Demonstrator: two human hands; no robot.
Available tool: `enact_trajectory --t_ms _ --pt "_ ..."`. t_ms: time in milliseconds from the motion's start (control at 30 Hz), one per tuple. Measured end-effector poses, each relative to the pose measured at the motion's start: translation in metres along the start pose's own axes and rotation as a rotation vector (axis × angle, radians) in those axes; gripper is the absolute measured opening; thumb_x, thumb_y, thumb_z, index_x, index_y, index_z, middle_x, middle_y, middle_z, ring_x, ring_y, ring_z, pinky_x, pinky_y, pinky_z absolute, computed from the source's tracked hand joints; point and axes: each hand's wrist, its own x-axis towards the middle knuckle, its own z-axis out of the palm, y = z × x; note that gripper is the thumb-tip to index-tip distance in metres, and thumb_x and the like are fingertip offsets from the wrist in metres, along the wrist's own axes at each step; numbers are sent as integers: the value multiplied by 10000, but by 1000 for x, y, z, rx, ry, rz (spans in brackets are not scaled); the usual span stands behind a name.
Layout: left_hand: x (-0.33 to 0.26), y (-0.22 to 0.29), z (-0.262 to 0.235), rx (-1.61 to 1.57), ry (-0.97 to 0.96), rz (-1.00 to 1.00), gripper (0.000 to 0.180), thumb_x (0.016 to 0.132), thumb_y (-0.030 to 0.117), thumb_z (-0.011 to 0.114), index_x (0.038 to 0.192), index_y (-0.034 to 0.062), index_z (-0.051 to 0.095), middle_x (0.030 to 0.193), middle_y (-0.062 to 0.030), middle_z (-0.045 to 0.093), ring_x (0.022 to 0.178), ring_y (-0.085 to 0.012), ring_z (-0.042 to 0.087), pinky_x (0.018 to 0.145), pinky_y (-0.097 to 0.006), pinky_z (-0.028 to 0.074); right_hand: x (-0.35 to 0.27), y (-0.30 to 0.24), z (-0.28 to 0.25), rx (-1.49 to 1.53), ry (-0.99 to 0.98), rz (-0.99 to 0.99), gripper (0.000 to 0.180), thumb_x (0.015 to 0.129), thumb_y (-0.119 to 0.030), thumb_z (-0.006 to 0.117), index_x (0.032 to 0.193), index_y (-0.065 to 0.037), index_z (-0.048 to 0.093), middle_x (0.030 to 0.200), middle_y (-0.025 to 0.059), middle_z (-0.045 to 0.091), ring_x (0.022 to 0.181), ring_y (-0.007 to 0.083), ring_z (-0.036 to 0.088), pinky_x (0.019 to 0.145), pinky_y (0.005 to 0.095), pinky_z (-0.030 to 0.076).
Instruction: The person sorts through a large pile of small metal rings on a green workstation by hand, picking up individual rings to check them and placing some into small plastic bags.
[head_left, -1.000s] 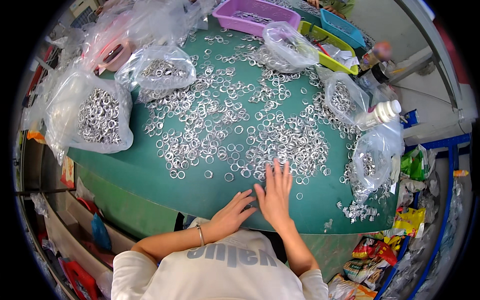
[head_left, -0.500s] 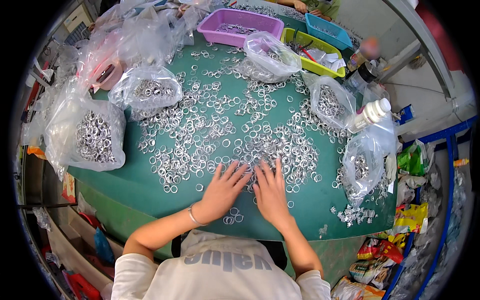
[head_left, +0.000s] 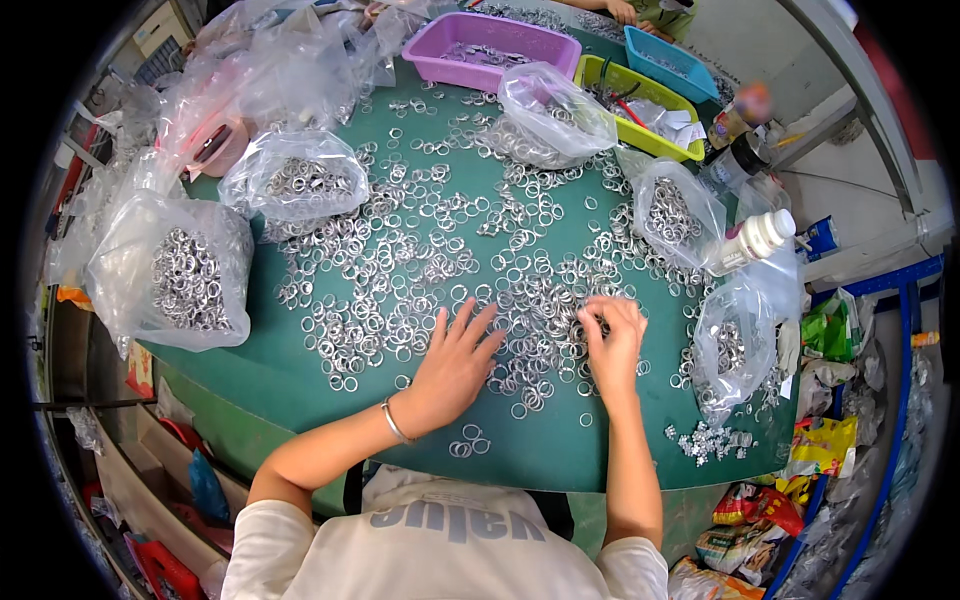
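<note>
Silver-coloured metal rings (head_left: 525,375) lie spread over a green table (head_left: 320,410), thickest just beyond and between my hands. My left hand (head_left: 452,365), with a bangle on its wrist, rests over the near side of the rings, its fingers apart and holding nothing visible. At the right part of the pile is my right hand (head_left: 616,335). Its thumb and fingers are drawn together at the rings; whatever is between the fingertips is too small to make out. A few loose rings (head_left: 470,441) lie apart, near the table's front edge.
Clear bags of rings stand left (head_left: 187,280) and right (head_left: 735,350). A purple tray (head_left: 425,65), a yellow-green tray (head_left: 655,140) and a blue tray (head_left: 670,70) sit at the back. A white bottle (head_left: 755,240) stands right; small metal parts (head_left: 710,440) lie front right. Another person's hands show far back.
My right hand has moved right and away from my left, its fingers closing together. My left hand has shifted slightly, fingers still spread. Rings between the hands have spread toward me.
</note>
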Motion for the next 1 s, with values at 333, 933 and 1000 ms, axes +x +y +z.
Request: enact_trajectory --t_ms 333,933,1000 --pt "98 -13 20 -109 206 220 298 829 40 606 1126 19 591 1199 -115 548 1133 -295 504 978 -417 387 0 0 -6 -120 -14 19 106 778 -93 713 861 -39 674 1000 80 634 933 270 538 835 380 377" --pt "6 7 -13 -612 22 29 281 832 9 647 1110 30 615 1077 -116 657 951 -265 637 843 -349 495 -81 -58 -23 112 -388 -177 114 720 -90 749 798 -54 675 937 59 659 894 250 586 810 365 412" --pt "-24 9 -6 -561 -85 67 329 825 5 637 1150 35 597 1157 -113 620 1052 -286 589 907 -383 459 -89 -61 -19 133 -404 -193 120 716 -90 751 793 -48 669 930 61 654 891 255 587 803 370 417"
